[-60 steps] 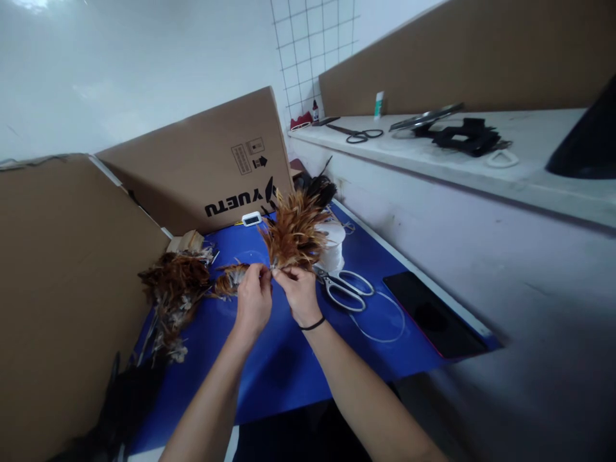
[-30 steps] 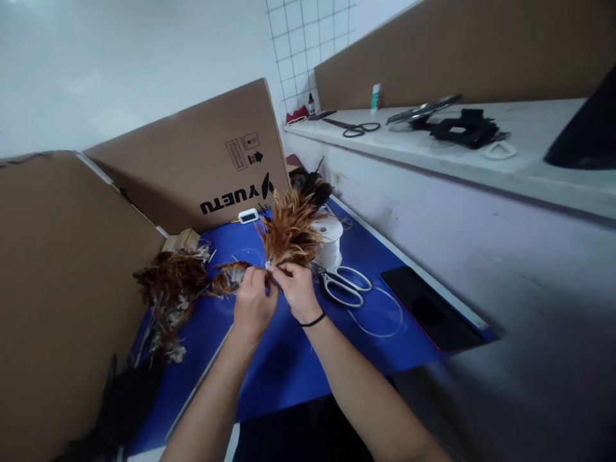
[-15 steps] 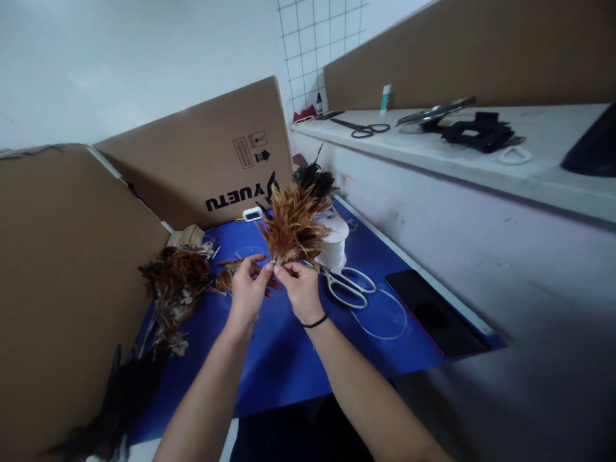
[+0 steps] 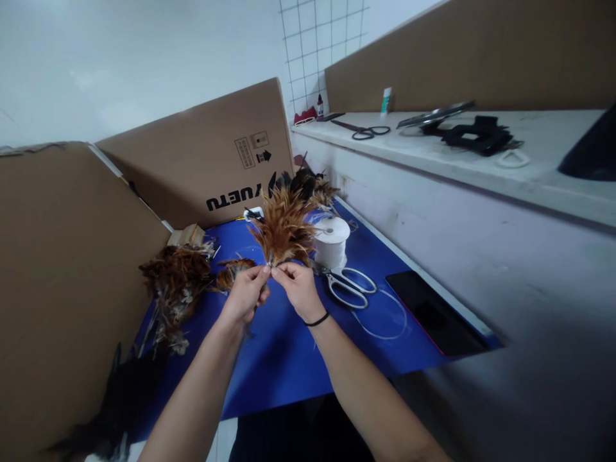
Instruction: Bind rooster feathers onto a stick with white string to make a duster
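A fanned bunch of brown and black feathers [image 4: 285, 224] stands upright above the blue table, its base pinched between both hands. My left hand [image 4: 248, 290] is closed, thumb and forefinger at the base of the bunch. From the other side my right hand [image 4: 297, 289], with a black band on the wrist, also pinches that base. Just right of it lie scissors [image 4: 350, 287] with pale handles, in front of a white spool [image 4: 332, 239]. Behind my left hand is a small clump of feathers [image 4: 233, 273]. Fingers hide the feather stems.
A larger feather pile [image 4: 176, 276] lies at the left, with black feathers [image 4: 120, 391] nearer me. A phone [image 4: 436, 312] rests along the right edge. Cardboard [image 4: 202, 147] walls the back and left; a white shelf [image 4: 414, 138] holds further scissors [image 4: 368, 132].
Both hands have drawn closer together. The feather bunch has shifted left and lower, uncovering more of the spool and the dark feathers behind it.
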{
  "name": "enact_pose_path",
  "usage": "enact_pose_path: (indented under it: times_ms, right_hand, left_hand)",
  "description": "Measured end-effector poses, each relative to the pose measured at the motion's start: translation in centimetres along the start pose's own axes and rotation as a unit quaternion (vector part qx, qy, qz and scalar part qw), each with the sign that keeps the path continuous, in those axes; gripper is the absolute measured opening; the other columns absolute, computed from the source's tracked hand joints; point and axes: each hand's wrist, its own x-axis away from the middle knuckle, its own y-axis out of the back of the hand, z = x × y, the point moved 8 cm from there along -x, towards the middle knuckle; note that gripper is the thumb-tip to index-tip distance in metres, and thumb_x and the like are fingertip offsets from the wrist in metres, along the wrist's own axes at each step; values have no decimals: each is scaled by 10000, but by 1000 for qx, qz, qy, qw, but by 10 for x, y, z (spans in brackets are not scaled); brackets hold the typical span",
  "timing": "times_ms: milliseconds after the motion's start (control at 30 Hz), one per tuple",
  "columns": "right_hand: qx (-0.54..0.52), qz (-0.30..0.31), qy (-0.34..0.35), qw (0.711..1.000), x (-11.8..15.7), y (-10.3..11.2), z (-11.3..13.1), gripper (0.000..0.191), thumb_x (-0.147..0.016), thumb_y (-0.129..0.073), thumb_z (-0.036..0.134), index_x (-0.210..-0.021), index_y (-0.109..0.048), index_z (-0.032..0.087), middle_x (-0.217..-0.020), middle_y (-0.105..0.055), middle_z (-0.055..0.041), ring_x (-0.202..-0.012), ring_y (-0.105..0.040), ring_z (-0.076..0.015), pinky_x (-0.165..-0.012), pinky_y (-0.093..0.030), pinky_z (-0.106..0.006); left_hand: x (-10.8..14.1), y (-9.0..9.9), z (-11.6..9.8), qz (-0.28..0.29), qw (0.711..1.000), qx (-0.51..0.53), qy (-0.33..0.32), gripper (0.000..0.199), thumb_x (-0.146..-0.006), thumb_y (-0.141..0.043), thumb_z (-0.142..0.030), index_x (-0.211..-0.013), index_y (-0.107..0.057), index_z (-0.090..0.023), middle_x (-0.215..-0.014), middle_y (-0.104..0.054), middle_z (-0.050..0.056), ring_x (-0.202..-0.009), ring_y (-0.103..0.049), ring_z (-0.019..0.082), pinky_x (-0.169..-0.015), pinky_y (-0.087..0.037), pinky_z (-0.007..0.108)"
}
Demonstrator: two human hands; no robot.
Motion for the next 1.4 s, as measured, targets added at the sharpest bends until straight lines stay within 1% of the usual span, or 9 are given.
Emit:
enact_pose_path:
  times_ms: [133, 267, 433, 567, 667, 867, 1067, 1300, 1400]
  right_hand:
    - [26, 32, 0, 999, 1, -5, -2, 215, -750, -588, 321, -616, -620, 156, -535, -509, 29, -521, -412, -96, -524, -342, -228]
    - [50, 38, -13, 998, 1, -8, -5, 208, -738, -596, 312, -611, -640, 154, -543, -560, 14, -522, -457, -106, -535, -369, -231]
    - [90, 30, -22, 995, 1, -5, -6, 203, -718, -600, 291, -582, -666, 154, -511, -579, 9, -472, -444, -96, -496, -342, -224]
    - [130, 17, -17, 991, 0, -3, -9, 219, -713, -609, 318, -585, -675, 155, -485, -542, 25, -463, -412, -84, -491, -321, -219]
    - [112, 15, -24, 993, -1, -3, -13, 233, -702, -613, 323, -547, -653, 154, -479, -531, 25, -481, -414, -88, -505, -330, -222]
    - [-67, 4, -88, 994, -1, -5, -22, 139, -644, -620, 235, -540, -567, 159, -541, -542, 30, -552, -466, -102, -572, -387, -236]
    - [-108, 7, -166, 980, 2, -6, -32, 216, -646, -608, 253, -523, -441, 193, -431, -365, 85, -408, -312, -67, -419, -262, -220]
    - [-162, 2, -187, 969, 3, -4, -26, 264, -602, -641, 279, -516, -408, 192, -442, -335, 96, -394, -247, -48, -389, -176, -216]
    - [-165, -6, -191, 968, 2, -3, -26, 293, -595, -659, 298, -490, -411, 185, -432, -327, 94, -396, -250, -46, -392, -163, -218]
  left_hand:
    - [0, 11, -1, -19, 993, -103, -54, 431, -747, -550, -548, -769, -629, -125, -325, -375, -78, -276, -263, 47, -324, -196, 173]
    - [-2, 18, -1, -37, 979, -179, -90, 455, -773, -507, -548, -698, -651, -123, -331, -377, -67, -289, -307, 61, -346, -224, 191]
    - [-3, 18, 2, -45, 977, -189, -92, 452, -795, -488, -513, -622, -655, -130, -328, -373, -56, -303, -313, 67, -370, -241, 200]
    - [-3, 19, 5, -66, 976, -178, -105, 433, -801, -488, -478, -533, -576, -149, -345, -359, -58, -331, -305, 65, -404, -255, 202]
    - [-3, 20, 2, -85, 962, -225, -127, 417, -810, -472, -433, -500, -524, -160, -379, -391, -46, -368, -344, 75, -443, -281, 209]
    - [4, 13, -15, -123, 889, -403, -179, 359, -832, -436, -322, -535, -561, -165, -466, -512, -6, -466, -458, 108, -518, -306, 227]
    - [8, -1, -18, -139, 812, -508, -252, 319, -879, -370, -259, -732, -634, -158, -645, -634, 66, -598, -574, 154, -583, -370, 244]
    - [10, -13, -19, -190, 703, -642, -240, 327, -904, -336, -276, -950, -634, -149, -684, -629, 90, -555, -578, 171, -505, -367, 248]
    - [11, -17, -17, -195, 672, -673, -241, 330, -909, -326, -262, -1013, -618, -150, -701, -612, 91, -558, -579, 176, -490, -356, 249]
